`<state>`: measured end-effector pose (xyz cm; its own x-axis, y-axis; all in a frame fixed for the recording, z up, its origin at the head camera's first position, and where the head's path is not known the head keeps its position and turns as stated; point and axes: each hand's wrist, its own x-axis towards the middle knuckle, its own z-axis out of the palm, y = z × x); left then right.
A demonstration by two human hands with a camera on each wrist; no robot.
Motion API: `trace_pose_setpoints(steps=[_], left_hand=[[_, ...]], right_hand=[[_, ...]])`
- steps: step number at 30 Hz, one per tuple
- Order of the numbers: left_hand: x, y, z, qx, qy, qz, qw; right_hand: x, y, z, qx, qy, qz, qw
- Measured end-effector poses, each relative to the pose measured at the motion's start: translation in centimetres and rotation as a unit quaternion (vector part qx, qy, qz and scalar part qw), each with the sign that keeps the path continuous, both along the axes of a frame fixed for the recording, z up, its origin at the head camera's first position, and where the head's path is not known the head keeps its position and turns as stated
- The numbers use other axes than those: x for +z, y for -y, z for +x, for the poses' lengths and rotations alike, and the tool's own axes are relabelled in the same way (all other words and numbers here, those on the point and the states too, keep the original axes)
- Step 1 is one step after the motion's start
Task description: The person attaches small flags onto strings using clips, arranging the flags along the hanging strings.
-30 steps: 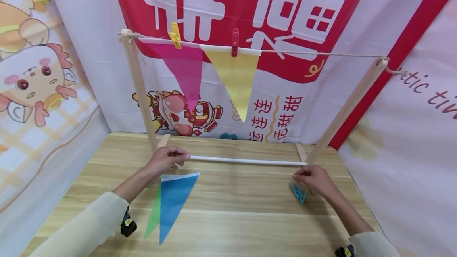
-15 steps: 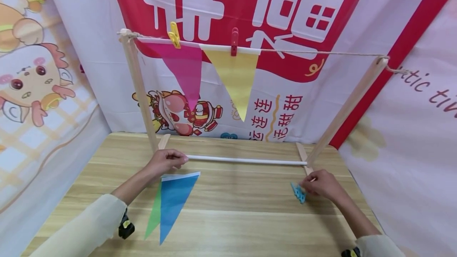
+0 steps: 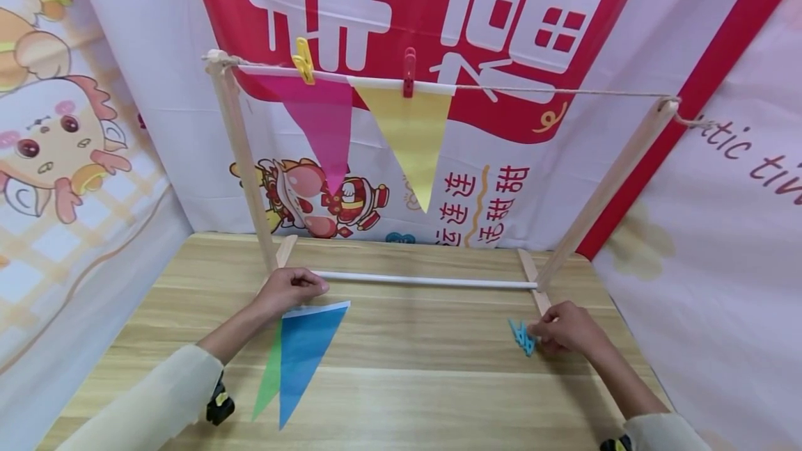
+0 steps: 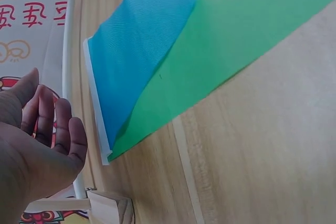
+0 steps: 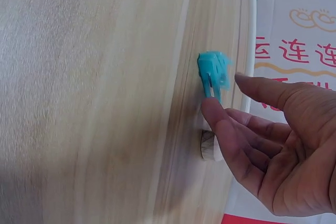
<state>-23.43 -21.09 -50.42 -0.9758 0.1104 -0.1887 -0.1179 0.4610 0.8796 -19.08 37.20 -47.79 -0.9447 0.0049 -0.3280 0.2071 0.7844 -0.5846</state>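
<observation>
Teal plastic clothespins (image 3: 521,337) lay before the slim white rod's (image 3: 413,280) right end; a nudge from the right hand (image 3: 569,328), thumb and forefinger parted, could scatter them. The left hand (image 3: 291,290) hung empty by the rod's left end.

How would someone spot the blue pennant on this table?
Find the wooden frame standing toward the back of the table. Near its left end, just below the left hand in the head view, lies the blue pennant. It is the top one of an overlapping pair, partly covering the green pennant.
</observation>
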Motion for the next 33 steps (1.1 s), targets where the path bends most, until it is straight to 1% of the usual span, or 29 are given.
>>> trace_pose_setpoints(steps=[1,4,8,13,17,22,26,33], left_hand=[[-0.1,0.0,0.0,0.001,-0.002,-0.007,1.0],[-0.4,0.0,0.0,-0.014,-0.022,-0.038,0.9989],[-0.8,0.0,0.0,-0.033,-0.043,-0.07,0.9961],[-1.1,0.1,0.2,-0.043,-0.045,-0.089,0.9941],[-1.2,0.2,0.4,-0.057,-0.06,-0.112,0.9903],[-1.2,0.4,0.4,-0.067,-0.055,-0.135,0.9871],[-1.1,0.5,0.3,-0.073,-0.046,-0.155,0.9842],[-1.3,0.6,0.1,-0.084,-0.045,-0.166,0.9815]], right_hand=[[-0.1,0.1,0.0,0.0,0.004,-0.005,1.0],[-0.2,0.3,0.0,-0.009,0.013,-0.022,1.0],[-0.4,0.7,0.1,-0.015,0.015,-0.027,0.999],[-0.5,1.2,0.0,-0.013,0.012,-0.024,1.0],[-0.6,1.5,-0.2,-0.015,0.011,-0.019,1.0],[-0.7,2.0,-0.6,-0.021,0.013,-0.017,1.0],[-0.9,2.2,-0.9,-0.015,0.007,-0.021,1.0],[-1.4,1.9,-1.1,-0.008,-0.003,-0.035,0.999]])
